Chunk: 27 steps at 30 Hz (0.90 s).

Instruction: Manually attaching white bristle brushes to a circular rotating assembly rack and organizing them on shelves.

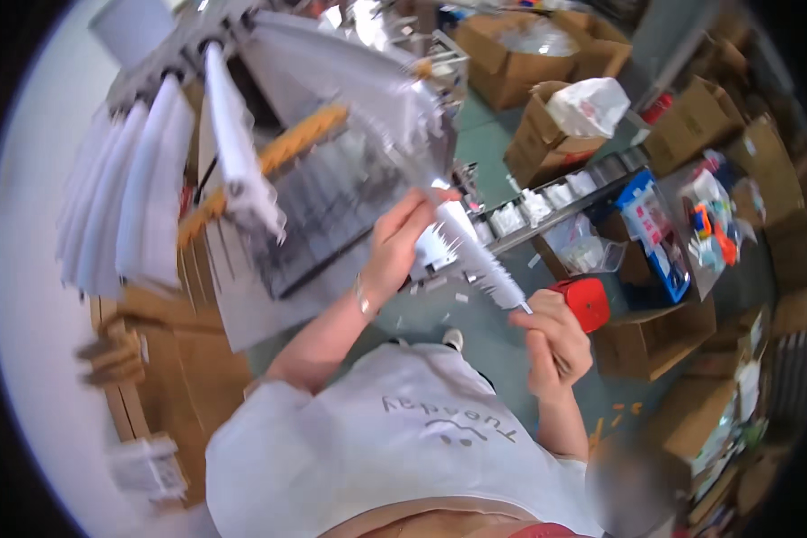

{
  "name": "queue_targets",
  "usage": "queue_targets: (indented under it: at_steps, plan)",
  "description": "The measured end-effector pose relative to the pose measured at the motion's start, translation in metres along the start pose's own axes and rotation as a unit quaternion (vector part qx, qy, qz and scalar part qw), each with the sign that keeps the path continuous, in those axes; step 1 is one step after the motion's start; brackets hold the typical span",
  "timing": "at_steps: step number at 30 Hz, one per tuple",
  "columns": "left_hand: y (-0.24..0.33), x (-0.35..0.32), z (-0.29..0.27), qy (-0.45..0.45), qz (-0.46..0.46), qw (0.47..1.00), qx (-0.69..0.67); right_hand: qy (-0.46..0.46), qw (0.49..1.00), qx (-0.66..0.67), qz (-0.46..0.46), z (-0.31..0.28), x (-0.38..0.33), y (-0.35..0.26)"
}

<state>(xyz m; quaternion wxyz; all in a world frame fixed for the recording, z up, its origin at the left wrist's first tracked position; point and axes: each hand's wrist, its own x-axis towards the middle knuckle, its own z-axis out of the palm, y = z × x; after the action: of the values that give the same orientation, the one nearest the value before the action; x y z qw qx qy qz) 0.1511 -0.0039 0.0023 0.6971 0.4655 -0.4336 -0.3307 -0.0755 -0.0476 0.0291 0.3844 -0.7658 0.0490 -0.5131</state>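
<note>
A long white strip [487, 269] with a fringed, comb-like edge slants between my hands, partly smeared by motion. My left hand [400, 247] is closed on it further up, with a bracelet on that wrist. At its lower right end, my right hand [556, 342] pinches the narrow tip, fingers curled in. The strip's upper part runs past my left hand towards bunched whitish material [394, 103], and where it ends there is too blurred to tell. Beneath my left hand is a dark-topped table or machine [323, 215].
White folded sheets [157, 179] hang from a grey rack at the left, near an orange-yellow bar [300, 139]. A narrow conveyor [560, 204] carries white pieces. Beyond my right hand are a red stool [585, 305] and an open carton [655, 341]. More cartons [516, 58] stand behind.
</note>
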Motion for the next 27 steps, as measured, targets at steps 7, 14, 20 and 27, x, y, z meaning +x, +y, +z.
queue_targets:
  at_steps: [7,14,20,27]
  plan:
    - [-0.011,0.003,-0.004,0.022,0.003,0.999,-0.048,0.007,1.000,-0.005,0.011,0.010,0.006,0.006]
    - [-0.035,0.013,-0.012,0.171,-0.016,0.984,-0.040,-0.002,0.997,-0.068,0.031,0.025,0.019,0.008]
    - [-0.075,0.076,-0.078,0.409,0.019,0.907,-0.101,-0.004,0.993,-0.027,0.113,0.058,0.056,0.036]
    - [-0.074,0.096,-0.091,0.375,0.051,0.920,-0.097,-0.014,0.993,-0.017,0.119,0.068,0.053,0.044]
